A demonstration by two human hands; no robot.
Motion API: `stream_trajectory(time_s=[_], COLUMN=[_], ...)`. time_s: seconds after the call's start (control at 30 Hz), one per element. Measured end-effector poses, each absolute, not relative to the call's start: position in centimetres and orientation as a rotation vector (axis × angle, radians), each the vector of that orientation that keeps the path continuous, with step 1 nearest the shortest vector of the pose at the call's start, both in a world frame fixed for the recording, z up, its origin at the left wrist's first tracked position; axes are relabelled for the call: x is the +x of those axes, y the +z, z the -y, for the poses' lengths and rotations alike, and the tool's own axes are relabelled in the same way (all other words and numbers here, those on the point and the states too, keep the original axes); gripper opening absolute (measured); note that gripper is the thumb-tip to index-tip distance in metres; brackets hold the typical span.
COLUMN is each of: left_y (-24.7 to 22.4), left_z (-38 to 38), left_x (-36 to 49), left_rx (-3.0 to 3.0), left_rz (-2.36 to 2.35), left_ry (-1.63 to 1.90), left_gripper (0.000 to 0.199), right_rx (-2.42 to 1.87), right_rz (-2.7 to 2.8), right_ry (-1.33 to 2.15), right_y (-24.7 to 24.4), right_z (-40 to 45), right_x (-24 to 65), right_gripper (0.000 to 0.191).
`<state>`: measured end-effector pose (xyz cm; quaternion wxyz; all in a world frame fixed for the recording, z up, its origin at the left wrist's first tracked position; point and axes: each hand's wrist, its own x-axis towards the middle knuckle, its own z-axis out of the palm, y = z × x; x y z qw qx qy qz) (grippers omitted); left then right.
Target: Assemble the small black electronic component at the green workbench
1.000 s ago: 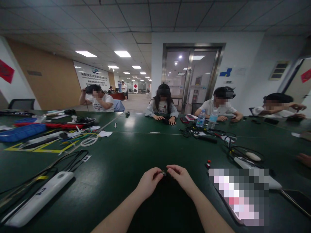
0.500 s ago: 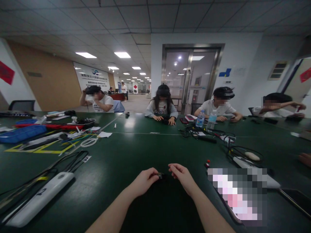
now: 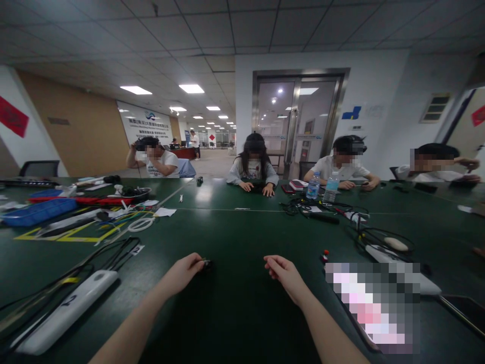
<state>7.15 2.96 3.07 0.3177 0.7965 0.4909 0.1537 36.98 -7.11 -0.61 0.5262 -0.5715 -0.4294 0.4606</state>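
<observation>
My left hand (image 3: 186, 270) is closed in a pinch on a small dark object with a shiny bit (image 3: 206, 263), held just over the dark green table (image 3: 235, 232). Its kind is too small and dim to make out. To the right, my right hand (image 3: 282, 273) hangs apart from it, with thumb and fingers drawn together. Whether anything sits between those fingertips is hidden. Nearest to this hand on its right are a small red-topped item (image 3: 325, 256) and a phone-like device with a blurred screen (image 3: 366, 303).
A white power strip (image 3: 68, 313) with black cables lies at left, a blue tray (image 3: 40, 212) behind it. Another white strip (image 3: 401, 268), cables and two water bottles (image 3: 312, 186) are at right. Several people sit across the table, including one person (image 3: 253, 164) straight ahead.
My left hand has moved left, carrying the small dark object away from my right hand. The right hand stays almost where it was, fingers still together.
</observation>
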Motion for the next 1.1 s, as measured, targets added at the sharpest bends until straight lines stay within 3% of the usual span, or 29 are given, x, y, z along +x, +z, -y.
stream_trajectory(time_s=[0.4, 0.57, 1.1], left_y=[1.0, 0.3, 0.7], left_z=[-5.1, -4.6, -3.7], left_x=[-4.0, -4.1, -3.3], left_rx=[1.921, 1.814, 1.876], left_rz=[-1.759, -1.821, -1.662], left_ry=[0.689, 0.868, 0.864], left_gripper=[0.040, 0.041, 0.042], right_rx=[-1.390, -1.408, -1.471], right_rz=[1.086, 1.069, 1.027], right_ry=[1.095, 1.081, 1.118], right_y=[-0.2, -0.4, 1.0], right_z=[7.3, 7.2, 7.6], right_x=[36.7, 36.7, 36.5], right_gripper=[0.033, 0.033, 0.035])
